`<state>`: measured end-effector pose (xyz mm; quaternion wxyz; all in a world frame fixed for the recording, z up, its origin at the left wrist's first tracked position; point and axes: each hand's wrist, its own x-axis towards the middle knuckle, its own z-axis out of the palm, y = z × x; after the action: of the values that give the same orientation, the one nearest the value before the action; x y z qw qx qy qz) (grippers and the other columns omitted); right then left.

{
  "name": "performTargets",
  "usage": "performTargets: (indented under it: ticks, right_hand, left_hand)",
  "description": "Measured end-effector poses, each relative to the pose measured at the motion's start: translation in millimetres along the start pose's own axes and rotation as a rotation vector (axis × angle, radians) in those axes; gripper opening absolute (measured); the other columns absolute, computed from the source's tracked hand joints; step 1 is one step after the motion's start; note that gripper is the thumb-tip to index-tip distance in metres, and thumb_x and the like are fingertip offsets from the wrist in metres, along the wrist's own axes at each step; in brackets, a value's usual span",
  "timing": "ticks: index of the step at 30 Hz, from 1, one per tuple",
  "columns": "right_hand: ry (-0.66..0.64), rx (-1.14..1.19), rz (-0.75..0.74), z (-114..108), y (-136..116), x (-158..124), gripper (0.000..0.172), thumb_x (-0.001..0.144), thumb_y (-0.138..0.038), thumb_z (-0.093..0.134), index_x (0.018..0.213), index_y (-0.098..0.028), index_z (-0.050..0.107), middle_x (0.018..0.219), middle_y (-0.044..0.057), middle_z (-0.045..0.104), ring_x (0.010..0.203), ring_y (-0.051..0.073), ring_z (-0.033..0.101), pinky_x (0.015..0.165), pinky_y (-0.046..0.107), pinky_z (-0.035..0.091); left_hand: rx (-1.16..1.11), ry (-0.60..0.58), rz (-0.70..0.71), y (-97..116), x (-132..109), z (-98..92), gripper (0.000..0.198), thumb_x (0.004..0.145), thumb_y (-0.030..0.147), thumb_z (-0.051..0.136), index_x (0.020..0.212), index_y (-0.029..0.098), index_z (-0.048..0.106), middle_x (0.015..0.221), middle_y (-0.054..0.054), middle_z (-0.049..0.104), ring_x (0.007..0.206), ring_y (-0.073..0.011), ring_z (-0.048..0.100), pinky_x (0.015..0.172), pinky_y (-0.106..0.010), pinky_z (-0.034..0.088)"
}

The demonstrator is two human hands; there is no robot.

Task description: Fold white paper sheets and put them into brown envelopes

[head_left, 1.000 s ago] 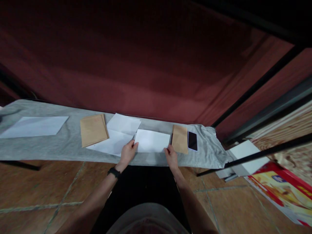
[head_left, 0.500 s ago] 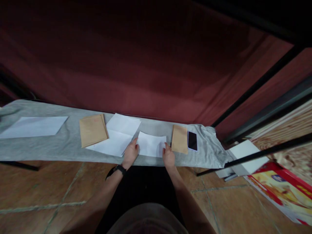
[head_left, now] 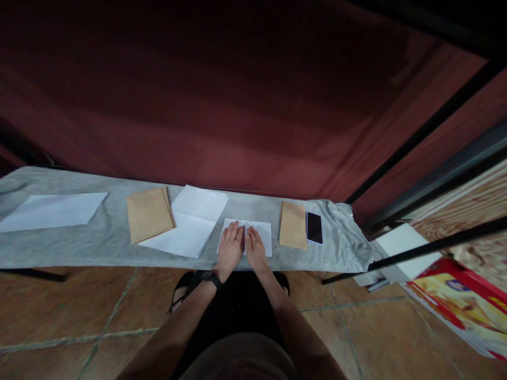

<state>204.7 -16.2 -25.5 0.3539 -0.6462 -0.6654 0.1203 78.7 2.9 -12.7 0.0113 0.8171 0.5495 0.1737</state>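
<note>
A folded white sheet of paper (head_left: 264, 238) lies on the grey cloth near the front edge. My left hand (head_left: 230, 244) rests flat on its left half, fingers stretched out. Beside it, my right hand (head_left: 255, 247) lies flat on the middle of the same sheet, the two hands almost touching. To the left are creased white sheets (head_left: 194, 221), partly under a pair of brown envelopes (head_left: 149, 215). On the right side lie more brown envelopes (head_left: 292, 225), apart from my right hand.
A phone (head_left: 315, 228) lies right of the envelopes. Another white sheet (head_left: 53, 210) is at the far left. The grey cloth (head_left: 114, 253) covers a narrow table against a dark red panel (head_left: 237, 142). A red and yellow box (head_left: 463, 306) stands at the right, by black metal bars.
Both hands have let go of the sheet's side edges and moved inward onto its top, palms down. The sheet now lies flatter on the cloth.
</note>
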Motion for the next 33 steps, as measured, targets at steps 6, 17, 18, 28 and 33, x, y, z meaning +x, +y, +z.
performTargets:
  ticks: [6,17,18,28,33]
  right_hand:
    - [-0.151,-0.142,-0.011,10.7,-3.9,11.1,0.052,0.11,-0.033,0.023,0.151,-0.015,0.049,0.154,0.008,0.052,0.146,0.017,0.042,0.124,0.038,0.031]
    - [-0.156,-0.374,0.027,3.1,26.0,22.8,0.052,0.108,-0.039,0.035,0.153,-0.013,0.044,0.16,0.014,0.041,0.15,0.025,0.037,0.124,0.046,0.025]
    - [-0.133,-0.384,0.033,2.1,29.7,24.7,0.054,0.108,-0.04,0.037,0.153,-0.011,0.044,0.16,0.015,0.041,0.15,0.026,0.037,0.124,0.046,0.026]
    - [0.067,-0.396,0.117,-0.3,48.1,34.3,0.06,0.106,-0.04,0.037,0.15,0.0,0.045,0.155,0.027,0.044,0.146,0.033,0.043,0.119,0.053,0.034]
    - [-0.016,-0.381,0.058,10.0,22.1,14.6,0.057,0.107,-0.038,0.036,0.154,-0.005,0.041,0.159,0.02,0.04,0.15,0.029,0.036,0.123,0.05,0.029]
  left_hand:
    - [-0.04,-0.189,0.079,0.4,14.0,29.2,0.063,0.095,0.018,0.034,0.158,0.01,0.034,0.165,-0.016,0.032,0.156,-0.0255,0.021,0.126,-0.048,0.021]
    - [-0.009,-0.141,-0.05,-6.9,24.2,29.3,0.06,0.102,0.028,0.027,0.156,0.004,0.035,0.164,-0.018,0.033,0.156,-0.0258,0.023,0.127,-0.044,0.02]
    - [-0.01,-0.134,-0.066,-8.6,25.3,29.8,0.061,0.102,0.03,0.027,0.156,0.003,0.035,0.164,-0.018,0.033,0.156,-0.0261,0.022,0.127,-0.044,0.02]
    - [0.004,-0.07,-0.159,-16.9,27.3,31.9,0.065,0.101,0.036,0.03,0.154,-0.001,0.034,0.163,-0.022,0.032,0.155,-0.03,0.022,0.126,-0.046,0.019]
    - [-0.019,-0.059,-0.148,-17.0,26.5,30.0,0.065,0.099,0.035,0.032,0.156,0.002,0.033,0.163,-0.021,0.033,0.155,-0.0303,0.024,0.126,-0.049,0.021]
